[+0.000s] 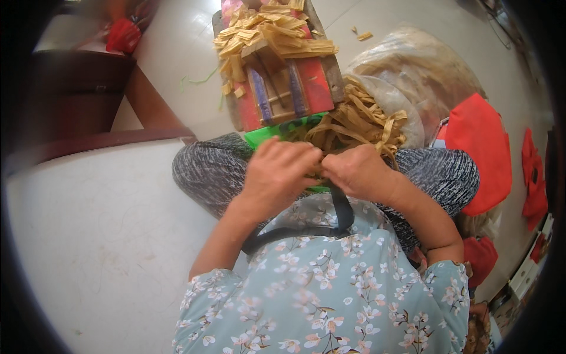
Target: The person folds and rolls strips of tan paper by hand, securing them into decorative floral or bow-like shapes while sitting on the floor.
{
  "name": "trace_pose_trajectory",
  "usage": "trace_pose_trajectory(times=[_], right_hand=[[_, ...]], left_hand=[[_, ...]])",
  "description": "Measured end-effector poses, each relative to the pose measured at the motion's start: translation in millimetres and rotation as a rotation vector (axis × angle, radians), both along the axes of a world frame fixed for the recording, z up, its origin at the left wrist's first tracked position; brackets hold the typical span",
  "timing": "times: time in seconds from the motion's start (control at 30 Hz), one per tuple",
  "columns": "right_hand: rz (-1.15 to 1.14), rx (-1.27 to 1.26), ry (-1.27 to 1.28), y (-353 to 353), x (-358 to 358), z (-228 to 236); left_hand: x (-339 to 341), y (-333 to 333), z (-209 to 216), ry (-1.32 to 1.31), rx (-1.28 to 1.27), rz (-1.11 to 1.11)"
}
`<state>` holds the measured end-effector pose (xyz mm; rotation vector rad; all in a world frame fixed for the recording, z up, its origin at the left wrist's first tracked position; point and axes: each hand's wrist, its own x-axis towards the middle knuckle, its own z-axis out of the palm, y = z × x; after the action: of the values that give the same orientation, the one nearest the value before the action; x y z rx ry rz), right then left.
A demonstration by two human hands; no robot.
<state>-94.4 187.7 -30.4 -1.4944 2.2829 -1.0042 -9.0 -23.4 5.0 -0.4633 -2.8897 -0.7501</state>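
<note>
My left hand (282, 174) and my right hand (361, 171) meet above my lap, their fingertips almost touching. Both are closed in a pinch; whatever lies between the fingers is too small and blurred to make out. Just beyond them, long tan strips (348, 127) like dried leaf or straw spill over my legs. A wooden jig (274, 94), with a red top and two blue-edged rails, stands in front of my knees. Short folded golden pieces (265, 35) are heaped on its far part. Green plastic (265, 137) shows under its near end.
A clear plastic bag (418, 65) bulges with tan material at the far right. Red cloth or bag (480, 153) lies by my right knee. Dark brown furniture (82, 88) stands at the left. Small scraps (364, 36) dot the floor. A black strap (342, 206) crosses my lap.
</note>
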Motion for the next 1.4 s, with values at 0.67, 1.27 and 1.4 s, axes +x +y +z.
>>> trace_pose_trajectory(times=[0.67, 1.27, 1.4], right_hand=[[-0.134, -0.222, 0.334, -48, -93, 23], [-0.055, -0.235, 0.426, -13, -64, -12], [0.104, -0.294, 0.555, -36, -37, 0]], left_hand=[[-50, -60, 10, 0.189, 0.061, 0.271], [-9, -46, -16, 0.142, 0.298, 0.41], [1, -19, -23, -0.807, 1.228, 0.233]])
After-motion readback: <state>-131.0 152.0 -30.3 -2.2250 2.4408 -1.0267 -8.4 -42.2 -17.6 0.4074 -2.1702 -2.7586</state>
